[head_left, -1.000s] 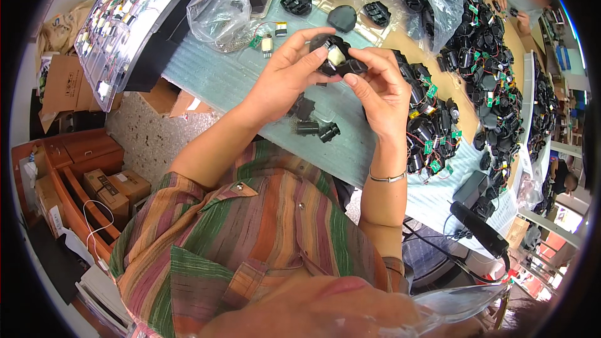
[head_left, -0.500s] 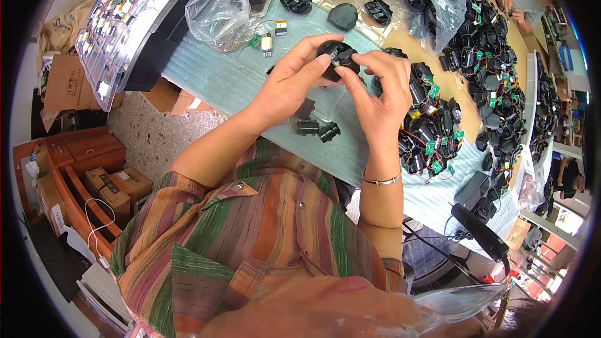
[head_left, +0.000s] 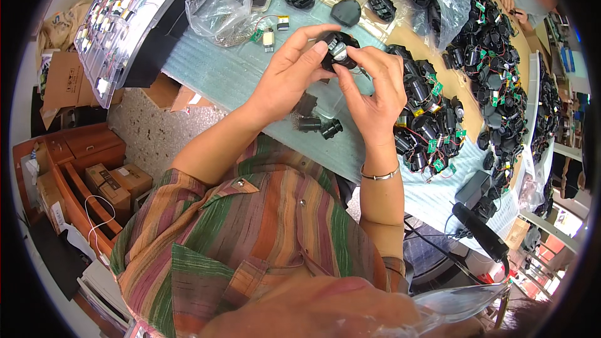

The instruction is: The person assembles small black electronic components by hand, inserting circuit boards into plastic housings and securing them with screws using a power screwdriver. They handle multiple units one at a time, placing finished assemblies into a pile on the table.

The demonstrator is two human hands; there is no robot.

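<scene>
Above the worktable, my left hand (head_left: 293, 69) is closed around the rim of a round black plastic housing (head_left: 327, 44). Inside the housing sits a small silvery white part (head_left: 339, 51), its kind too small to tell. My right hand (head_left: 374, 91) pinches at the right side of the housing, thumb and forefinger beside the silvery part. Below them on the table lie small black cylindrical parts (head_left: 319, 126). To the left are a battery cell (head_left: 268, 40) and a small green circuit board (head_left: 257, 35) with thin wires.
A clear plastic bag (head_left: 219, 12) lies at the table's left. Several black housings with wires and green boards (head_left: 432, 125) are heaped on the right. A black corded tool (head_left: 479, 231) stands near the right edge. Another person's hand (head_left: 519, 16) shows at the far right.
The housing has turned in my hands, so the silvery white part now shows. My right hand has shifted slightly left and its fingers press closer to the housing's inside.
</scene>
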